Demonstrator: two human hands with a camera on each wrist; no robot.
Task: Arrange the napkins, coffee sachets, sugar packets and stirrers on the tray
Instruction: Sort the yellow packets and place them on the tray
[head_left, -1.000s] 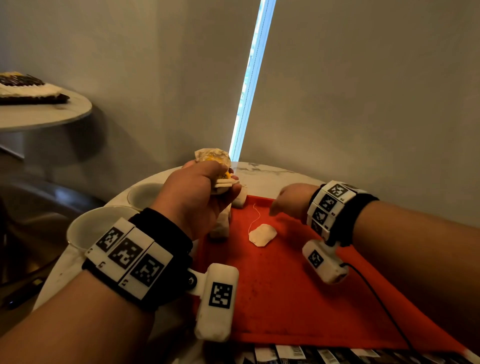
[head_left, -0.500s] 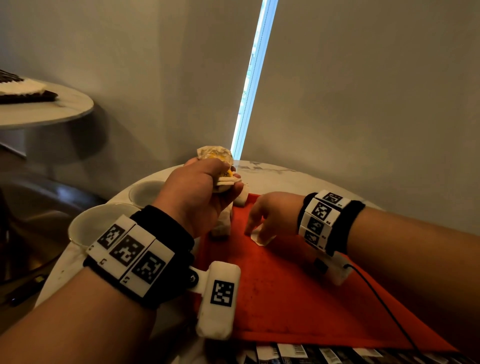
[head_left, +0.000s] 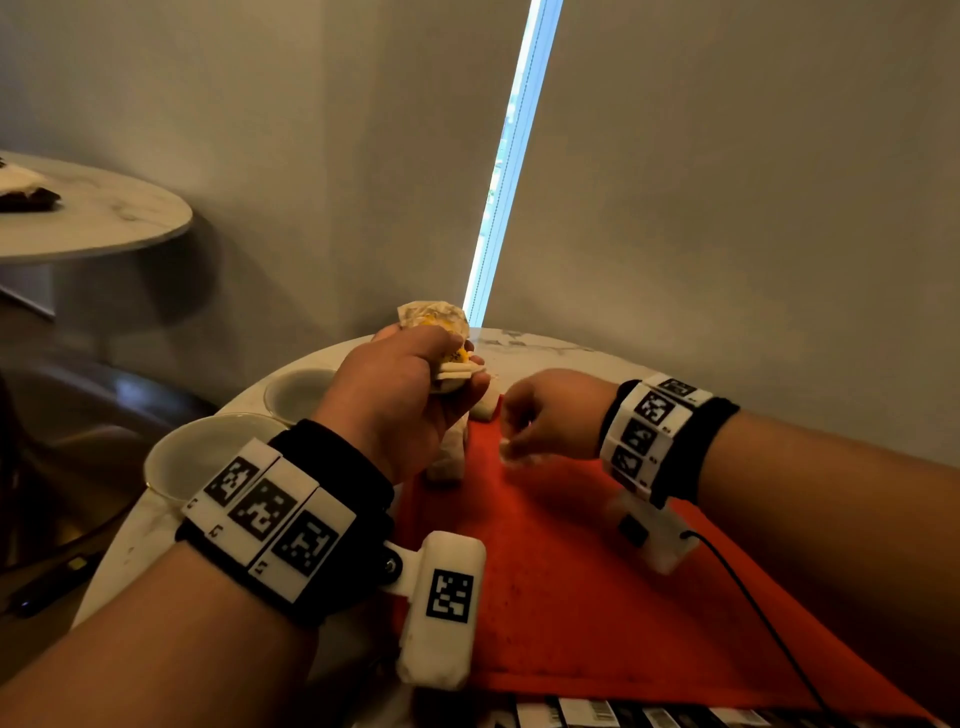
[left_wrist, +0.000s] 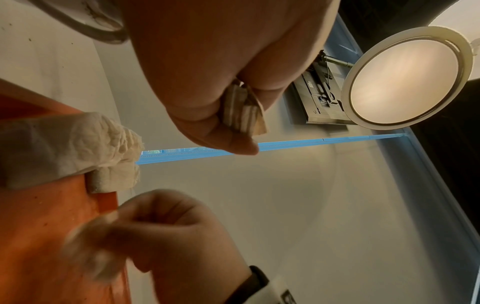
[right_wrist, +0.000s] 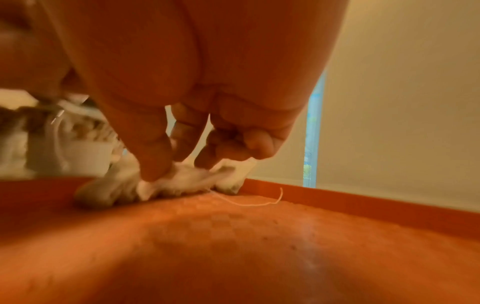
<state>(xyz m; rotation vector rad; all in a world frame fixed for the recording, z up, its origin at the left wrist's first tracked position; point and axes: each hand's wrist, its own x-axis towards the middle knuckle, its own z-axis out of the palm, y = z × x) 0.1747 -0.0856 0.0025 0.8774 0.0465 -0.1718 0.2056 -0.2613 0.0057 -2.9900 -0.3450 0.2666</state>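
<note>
On the far left part of the red tray (head_left: 571, 597), my right hand (head_left: 511, 449) pinches a small white sachet (right_wrist: 182, 181), whose thin string (right_wrist: 254, 202) trails over the tray floor. My left hand (head_left: 465, 366) hovers above the tray's far left corner. It grips a bundle of packets (head_left: 441, 325): a crumpled yellow-and-white one and a few flat white ones (left_wrist: 244, 111). Crumpled white napkins (head_left: 449, 460) lie along the tray's left rim, below the left hand.
Two white cups (head_left: 208, 457) (head_left: 298, 389) stand on the marble table left of the tray. A row of barcoded packets (head_left: 597, 714) lies at the near edge. A second round table (head_left: 93, 218) stands further left. A wall and a blind close the far side.
My right hand came down and to the left onto the white sachet that lay loose on the tray, and it now pinches it. The left hand with its bundle barely moved.
</note>
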